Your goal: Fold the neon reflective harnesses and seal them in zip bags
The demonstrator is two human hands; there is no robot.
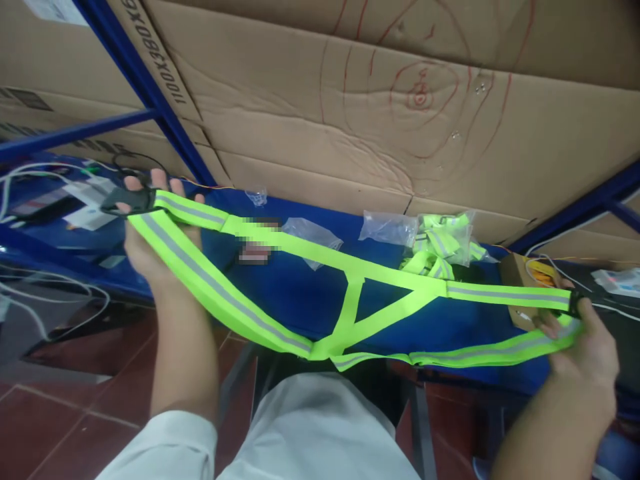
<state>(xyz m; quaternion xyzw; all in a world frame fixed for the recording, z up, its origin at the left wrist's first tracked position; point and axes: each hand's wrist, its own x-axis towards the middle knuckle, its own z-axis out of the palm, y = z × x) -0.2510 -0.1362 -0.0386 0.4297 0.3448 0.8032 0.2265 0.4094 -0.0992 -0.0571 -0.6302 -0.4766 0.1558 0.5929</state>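
A neon yellow harness of straps with grey reflective stripes (385, 270) is stretched between my two hands above the blue table. At the left, my left hand (160, 243) holds its black buckle end, palm up, with the fingertips showing behind the strap. My right hand (583, 340) grips the other end at a small dark buckle (575, 303), the fingers curled round the strap. Two straps meet low in the middle, joined to the upper band by a triangle of webbing.
The blue table (310, 300) bears a clear bag of yellow straps (443, 243), crumpled plastic bags (313, 240) and a small cardboard box (517, 287). White cables (30, 173) lie at the left. Behind stand large cardboard sheets (300, 100) and blue metal posts (170, 127).
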